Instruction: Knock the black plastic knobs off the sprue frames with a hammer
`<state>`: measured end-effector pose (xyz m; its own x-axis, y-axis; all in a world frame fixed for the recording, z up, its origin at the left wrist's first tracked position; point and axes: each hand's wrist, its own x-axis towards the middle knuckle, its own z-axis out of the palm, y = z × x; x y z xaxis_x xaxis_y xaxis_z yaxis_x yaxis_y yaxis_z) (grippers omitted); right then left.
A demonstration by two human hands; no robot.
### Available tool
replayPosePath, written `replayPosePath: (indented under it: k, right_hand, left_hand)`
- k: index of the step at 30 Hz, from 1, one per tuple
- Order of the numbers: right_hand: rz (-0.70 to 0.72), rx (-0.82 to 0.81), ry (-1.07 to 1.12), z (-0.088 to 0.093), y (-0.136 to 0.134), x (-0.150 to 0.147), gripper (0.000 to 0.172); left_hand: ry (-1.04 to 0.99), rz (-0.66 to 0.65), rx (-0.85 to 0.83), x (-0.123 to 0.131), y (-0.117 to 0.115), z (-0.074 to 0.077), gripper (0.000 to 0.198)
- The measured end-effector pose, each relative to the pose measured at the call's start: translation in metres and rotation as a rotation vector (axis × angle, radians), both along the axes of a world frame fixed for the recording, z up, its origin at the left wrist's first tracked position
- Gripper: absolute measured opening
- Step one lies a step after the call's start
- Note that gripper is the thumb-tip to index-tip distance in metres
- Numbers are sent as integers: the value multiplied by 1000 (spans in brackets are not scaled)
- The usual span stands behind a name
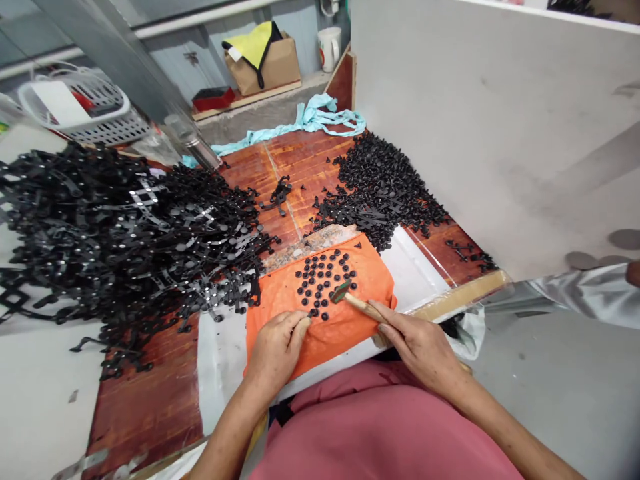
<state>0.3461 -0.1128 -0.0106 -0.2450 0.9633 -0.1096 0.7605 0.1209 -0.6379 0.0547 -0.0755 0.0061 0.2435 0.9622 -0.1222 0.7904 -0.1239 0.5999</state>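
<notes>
An orange cloth (280, 293) covers a block at the table's near edge, with several rows of small round black pieces (321, 275) spread on it. My left hand (277, 343) rests on the cloth's left part, thumb and forefinger closed on a small black round piece (313, 313) near the front of the group. From the right, my right hand (417, 340) grips the light wooden handle of a small hammer (363, 307). Its dark greenish head (341, 291) is over the right side of the black pieces, above and right of my left fingertips.
A tall heap of black jointed linkages (125, 227) fills the left side. Small black stud-like parts (380, 180) are piled at right, against a grey upright panel (490, 133). Behind lie a light-blue cloth strip (320, 120), a cardboard box (270, 63), a white basket (120, 123) and a mug (329, 50).
</notes>
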Motion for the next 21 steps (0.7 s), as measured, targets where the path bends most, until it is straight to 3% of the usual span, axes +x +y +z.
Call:
replayPosePath:
  k: [10,16,21]
  right_hand:
    - [-16,-45,13,2,-1,0,45]
    - [-9,-104,24,3,2,1,45]
    - [-10,-97,22,1,2,2,45]
  left_hand:
    - [145,-89,54,6,-2,-3,38]
    - [-144,53,-106,-6,0,6,35]
    - [-59,246,35,-36,7,13,31]
